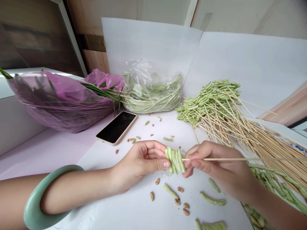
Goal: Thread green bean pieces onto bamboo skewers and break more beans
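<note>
A row of cut green bean pieces [175,159] sits side by side on the tip of a thin wooden skewer [223,159]. My left hand [146,158], with a green bangle on its forearm, is closed on the bean pieces, thumb in front and fingers behind. My right hand [213,164] pinches the skewer just right of the beans; the stick runs back over that hand toward the right edge. Below the hands, loose bean pieces [213,199] and brown bean seeds [180,189] lie scattered on the white sheet [134,207].
Filled bean skewers [213,99] are piled at the back right, beside many bare sticks [268,143]. More beans [275,185] lie under my right forearm. A phone [117,127], a clear bag of long beans [153,92] and a purple bag of greens [64,99] stand behind.
</note>
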A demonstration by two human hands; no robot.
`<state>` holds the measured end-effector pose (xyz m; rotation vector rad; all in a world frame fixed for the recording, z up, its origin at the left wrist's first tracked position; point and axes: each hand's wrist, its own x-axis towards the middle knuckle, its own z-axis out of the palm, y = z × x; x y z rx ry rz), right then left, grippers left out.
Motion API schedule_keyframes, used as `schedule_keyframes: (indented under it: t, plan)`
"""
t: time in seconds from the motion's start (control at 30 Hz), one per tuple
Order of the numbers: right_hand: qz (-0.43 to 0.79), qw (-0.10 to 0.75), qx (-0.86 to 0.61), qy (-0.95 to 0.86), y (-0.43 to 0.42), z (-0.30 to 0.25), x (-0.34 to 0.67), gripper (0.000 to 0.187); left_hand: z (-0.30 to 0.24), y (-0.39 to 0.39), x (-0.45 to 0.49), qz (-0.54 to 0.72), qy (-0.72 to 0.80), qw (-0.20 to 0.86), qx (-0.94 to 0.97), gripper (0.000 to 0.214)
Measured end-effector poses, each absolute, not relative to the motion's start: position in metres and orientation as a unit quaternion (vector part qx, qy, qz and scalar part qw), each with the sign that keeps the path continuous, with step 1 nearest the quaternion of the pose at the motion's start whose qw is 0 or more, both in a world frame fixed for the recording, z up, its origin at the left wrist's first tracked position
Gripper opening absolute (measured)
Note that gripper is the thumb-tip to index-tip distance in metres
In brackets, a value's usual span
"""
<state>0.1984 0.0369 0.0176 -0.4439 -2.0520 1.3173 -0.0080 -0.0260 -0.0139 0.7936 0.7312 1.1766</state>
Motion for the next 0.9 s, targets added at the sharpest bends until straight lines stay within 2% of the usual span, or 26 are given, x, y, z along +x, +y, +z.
schedule_keyframes:
  t: [0.1, 0.17, 0.2, 0.3, 0.37, 0.63, 0.9]
  plan:
    - [0.532, 0.304, -0.186, -0.768, 0.051, 0.037, 0.214, 0.011, -0.013, -0.027, -0.007, 0.522, 0.337, 0.702, 0.347, 0.03]
    - [0.583, 0.252, -0.196, -0.747, 0.059, 0.05, 0.23, 0.005, -0.013, -0.028, -0.007, 0.517, 0.348, 0.699, 0.349, 0.031]
    - [0.615, 0.203, -0.208, -0.733, 0.063, 0.056, 0.238, 0.002, -0.013, -0.027, -0.008, 0.515, 0.352, 0.698, 0.351, 0.031]
    - [0.64, 0.025, -0.266, -0.721, 0.068, 0.067, 0.258, 0.01, -0.013, -0.027, -0.008, 0.511, 0.358, 0.697, 0.355, 0.03]
    - [0.617, -0.041, -0.296, -0.728, 0.069, 0.07, 0.264, 0.016, -0.013, -0.027, -0.008, 0.507, 0.357, 0.698, 0.358, 0.029]
    - [0.555, -0.099, -0.318, -0.762, 0.068, 0.066, 0.257, 0.014, -0.013, -0.026, -0.008, 0.495, 0.361, 0.698, 0.371, 0.028]
    - [0.523, -0.099, -0.308, -0.789, 0.065, 0.065, 0.255, 0.013, -0.012, -0.026, -0.008, 0.488, 0.345, 0.697, 0.397, 0.021]
